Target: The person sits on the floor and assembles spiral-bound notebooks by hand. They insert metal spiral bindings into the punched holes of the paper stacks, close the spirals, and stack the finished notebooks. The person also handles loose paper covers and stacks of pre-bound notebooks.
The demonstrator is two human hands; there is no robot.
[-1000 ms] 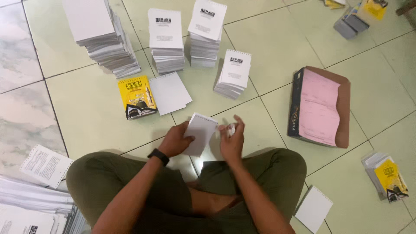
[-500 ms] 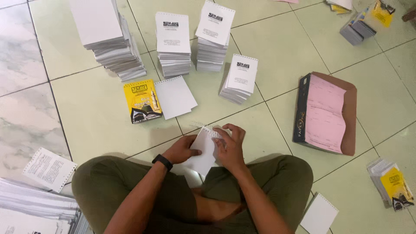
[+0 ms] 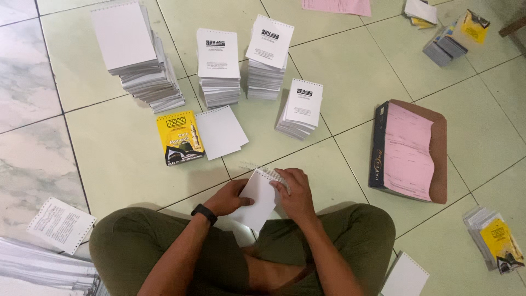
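We are sitting cross-legged on a glossy floor (image 3: 109,164) of pale green tiles, and both hands are working on a small white booklet (image 3: 256,198) just in front of our knees. The left hand (image 3: 227,197), with a black band on the wrist, is closing its grip on the left edge of the booklet, with the thumb lying on the smooth blank page. The right hand (image 3: 296,192) is pressing on the upper right corner, its fingers curled over a thin wire spiral (image 3: 262,169) that is running along the punched top edge; the grip is closed on the spiral and the paper together.

Around us, the paper is lying in flat rectangular heaps. A tall stack of plain white sheets (image 3: 139,57) is leaning a little at the upper left. Beside it, three stacks of printed white booklets (image 3: 257,60) are standing close together, each one with a row of holes at the top. A yellow glossy cover (image 3: 179,137) is lying next to a loose white sheet (image 3: 221,131). At the right, a brown paper wrapper (image 3: 438,153) is lying open, and soft pink sheets (image 3: 408,151) are curling inside it.
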